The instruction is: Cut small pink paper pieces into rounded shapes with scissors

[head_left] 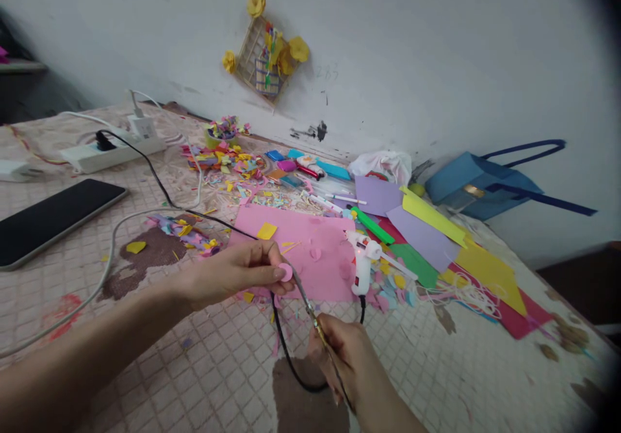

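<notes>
Left hand (237, 268): pinching the pink disc (287, 272) right now between thumb and fingers, with fingertips partly hidden behind it
Right hand (352, 355): wrapped round the scissors (315, 320), covering most of the handles, making exact finger placement hard to read
Pink disc: held up over the pink sheet (295, 226), flat, round, papery, right beside the blades; touching or not, impossible to tell
Scissors: slim, metallic, slanting up towards the disc, gold-toned near the grip
Pink sheet: smooth, straight-edged, dotted with loose pink circles (315, 254), partly covered by the left hand
Glue gun (361, 271): white plastic, at the sheet's right edge, showing a red light
Phone (58, 219): flat, dark, glossy, cut off at the left border
</notes>
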`<act>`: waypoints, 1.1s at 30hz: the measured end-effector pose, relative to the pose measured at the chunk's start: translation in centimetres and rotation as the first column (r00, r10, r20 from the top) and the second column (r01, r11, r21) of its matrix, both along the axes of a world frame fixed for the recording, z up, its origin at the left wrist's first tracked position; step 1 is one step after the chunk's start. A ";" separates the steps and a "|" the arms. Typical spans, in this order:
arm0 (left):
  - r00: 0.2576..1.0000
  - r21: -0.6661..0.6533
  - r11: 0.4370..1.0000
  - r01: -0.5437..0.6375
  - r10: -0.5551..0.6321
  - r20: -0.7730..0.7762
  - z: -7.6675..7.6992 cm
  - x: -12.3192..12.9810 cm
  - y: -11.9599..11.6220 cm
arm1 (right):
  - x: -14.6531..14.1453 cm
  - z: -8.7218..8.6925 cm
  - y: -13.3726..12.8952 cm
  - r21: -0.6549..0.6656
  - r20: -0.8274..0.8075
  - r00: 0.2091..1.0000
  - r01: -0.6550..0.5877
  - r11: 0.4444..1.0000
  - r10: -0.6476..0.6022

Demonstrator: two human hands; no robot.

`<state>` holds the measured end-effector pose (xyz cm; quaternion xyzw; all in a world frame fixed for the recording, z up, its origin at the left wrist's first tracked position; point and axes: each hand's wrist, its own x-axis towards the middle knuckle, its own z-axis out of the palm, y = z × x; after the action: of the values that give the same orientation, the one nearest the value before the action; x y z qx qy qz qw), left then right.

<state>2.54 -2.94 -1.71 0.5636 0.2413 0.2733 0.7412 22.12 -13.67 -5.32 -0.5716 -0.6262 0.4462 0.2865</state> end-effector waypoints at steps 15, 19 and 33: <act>0.999 -0.083 0.996 0.020 -0.016 0.046 -0.1 0.1 -0.1 | 0.2 0.9 -0.5 -0.285 -0.511 0.857 -0.103 0.953 -0.060; 0.997 -0.087 0.994 0.061 -0.057 0.051 0.1 0.2 -0.3 | 0.5 1.2 -0.5 -0.214 -0.479 0.878 -0.118 0.970 0.001; 0.991 -0.062 0.990 0.129 -0.130 -0.015 0.0 0.0 0.0 | 0.8 3.0 0.4 -0.249 -0.226 0.974 -0.089 0.964 0.032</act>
<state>2.54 -2.94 -1.68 0.5577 0.2195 0.2116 0.7720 22.90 -13.27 -2.36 -0.5315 -0.5447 0.5927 0.2635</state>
